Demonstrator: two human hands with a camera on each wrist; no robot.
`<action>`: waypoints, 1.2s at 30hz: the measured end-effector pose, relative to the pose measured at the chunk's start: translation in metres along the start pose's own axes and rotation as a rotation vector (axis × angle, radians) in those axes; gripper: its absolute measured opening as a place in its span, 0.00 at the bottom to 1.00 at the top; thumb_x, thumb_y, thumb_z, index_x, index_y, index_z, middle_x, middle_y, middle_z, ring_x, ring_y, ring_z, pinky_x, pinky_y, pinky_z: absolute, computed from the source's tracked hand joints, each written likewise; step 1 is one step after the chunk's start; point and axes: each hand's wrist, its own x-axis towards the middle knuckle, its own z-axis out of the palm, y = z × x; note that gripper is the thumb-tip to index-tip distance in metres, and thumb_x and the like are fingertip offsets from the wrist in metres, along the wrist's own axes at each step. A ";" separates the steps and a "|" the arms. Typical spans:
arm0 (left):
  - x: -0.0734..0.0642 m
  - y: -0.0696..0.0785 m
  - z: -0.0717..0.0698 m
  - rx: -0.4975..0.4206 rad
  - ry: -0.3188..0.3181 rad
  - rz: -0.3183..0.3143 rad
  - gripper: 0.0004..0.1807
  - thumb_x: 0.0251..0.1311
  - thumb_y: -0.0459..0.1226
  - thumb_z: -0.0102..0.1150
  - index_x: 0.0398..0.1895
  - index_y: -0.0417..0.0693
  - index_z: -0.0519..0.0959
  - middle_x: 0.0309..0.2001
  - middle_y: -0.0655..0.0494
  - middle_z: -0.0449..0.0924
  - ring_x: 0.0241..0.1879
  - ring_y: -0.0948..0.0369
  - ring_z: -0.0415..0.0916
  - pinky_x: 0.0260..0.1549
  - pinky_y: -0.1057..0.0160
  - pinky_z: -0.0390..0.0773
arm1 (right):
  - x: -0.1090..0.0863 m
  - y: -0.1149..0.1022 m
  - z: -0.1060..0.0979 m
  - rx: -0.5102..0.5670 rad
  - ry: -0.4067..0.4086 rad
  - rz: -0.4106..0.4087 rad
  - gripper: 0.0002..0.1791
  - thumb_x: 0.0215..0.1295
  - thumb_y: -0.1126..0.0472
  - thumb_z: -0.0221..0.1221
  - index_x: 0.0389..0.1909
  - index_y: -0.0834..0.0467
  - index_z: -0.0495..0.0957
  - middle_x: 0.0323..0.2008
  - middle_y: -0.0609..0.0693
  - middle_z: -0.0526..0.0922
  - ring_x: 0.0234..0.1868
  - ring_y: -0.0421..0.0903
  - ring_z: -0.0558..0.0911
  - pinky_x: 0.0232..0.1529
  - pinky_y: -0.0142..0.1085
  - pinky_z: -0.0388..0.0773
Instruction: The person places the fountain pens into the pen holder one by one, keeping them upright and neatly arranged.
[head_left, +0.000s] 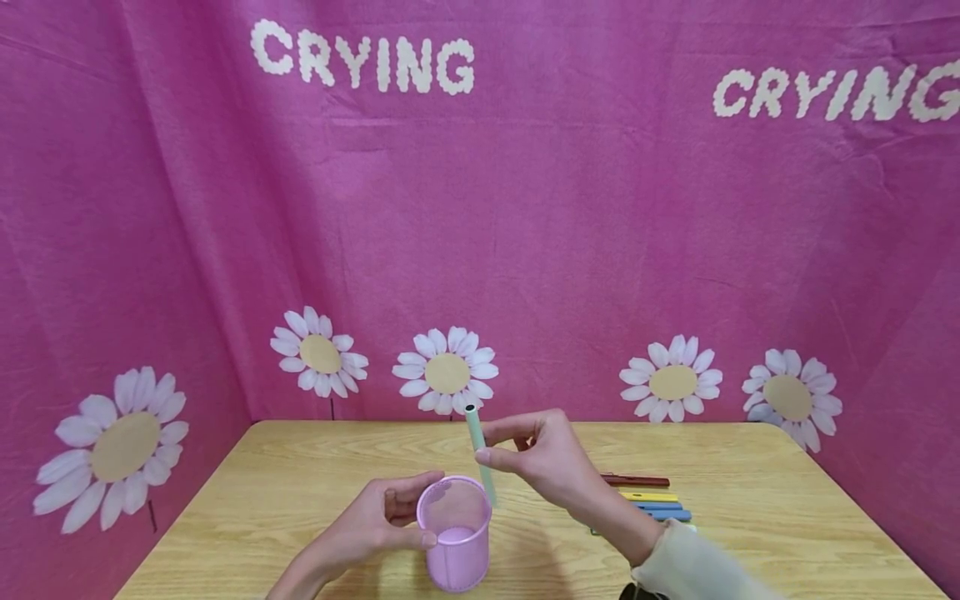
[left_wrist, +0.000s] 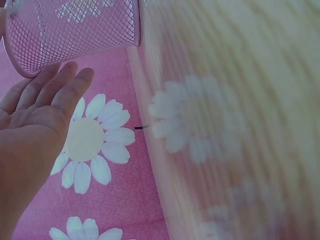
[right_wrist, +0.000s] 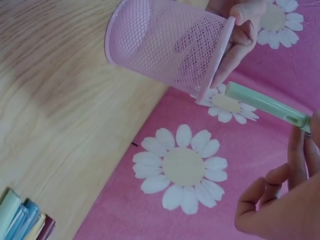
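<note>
A pink mesh pen cup [head_left: 460,565] stands upright on the table, its round mouth facing up. My left hand [head_left: 369,523] grips it by the rim, thumb on the near side and fingers round the far side. Between thumb and fingertips, my right hand [head_left: 553,463] pinches a light green pen [right_wrist: 265,105] near its upper end, which is dark at the tip. The pen slants just right of the cup's rim, and its lower end overlaps that rim in the head view. In the right wrist view the pen's end is outside the cup's mouth.
To the right, partly behind my right forearm, several pens lie side by side on the wooden table [head_left: 300,467]: a dark red pen [head_left: 637,481], a yellow pen [head_left: 651,497], blue ones [head_left: 671,515] and a green one [right_wrist: 9,210]. A pink flowered cloth [head_left: 555,250] hangs behind the table.
</note>
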 end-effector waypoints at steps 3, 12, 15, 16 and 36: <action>0.000 0.000 0.000 0.000 -0.004 0.005 0.42 0.65 0.28 0.68 0.76 0.21 0.57 0.67 0.30 0.74 0.66 0.31 0.70 0.66 0.49 0.73 | 0.002 0.002 0.006 0.022 0.010 -0.003 0.10 0.57 0.66 0.77 0.41 0.62 0.92 0.36 0.51 0.91 0.27 0.38 0.70 0.25 0.29 0.62; 0.000 0.001 0.001 0.005 -0.009 0.020 0.42 0.66 0.28 0.67 0.76 0.20 0.56 0.67 0.28 0.73 0.67 0.31 0.68 0.66 0.47 0.71 | 0.006 0.004 0.021 0.060 0.021 -0.036 0.10 0.57 0.66 0.76 0.40 0.63 0.92 0.36 0.52 0.91 0.27 0.37 0.71 0.26 0.28 0.63; 0.000 0.001 0.001 0.011 -0.012 0.030 0.42 0.66 0.27 0.67 0.76 0.20 0.56 0.66 0.26 0.73 0.67 0.30 0.68 0.66 0.46 0.71 | 0.005 0.006 0.026 0.090 0.019 -0.031 0.09 0.58 0.67 0.76 0.40 0.63 0.92 0.37 0.52 0.92 0.36 0.38 0.80 0.36 0.27 0.71; 0.000 0.001 0.001 0.013 -0.012 0.033 0.41 0.66 0.27 0.67 0.76 0.20 0.56 0.66 0.27 0.74 0.67 0.30 0.68 0.66 0.46 0.71 | 0.005 0.007 0.027 0.099 0.017 -0.029 0.09 0.58 0.67 0.76 0.40 0.64 0.92 0.37 0.52 0.92 0.39 0.39 0.81 0.38 0.27 0.72; 0.001 0.000 0.000 -0.003 -0.022 0.058 0.38 0.66 0.25 0.66 0.78 0.29 0.62 0.68 0.34 0.75 0.67 0.45 0.74 0.65 0.46 0.72 | -0.003 0.026 0.043 0.074 0.022 0.029 0.09 0.56 0.65 0.77 0.39 0.60 0.92 0.37 0.49 0.92 0.47 0.44 0.84 0.48 0.37 0.77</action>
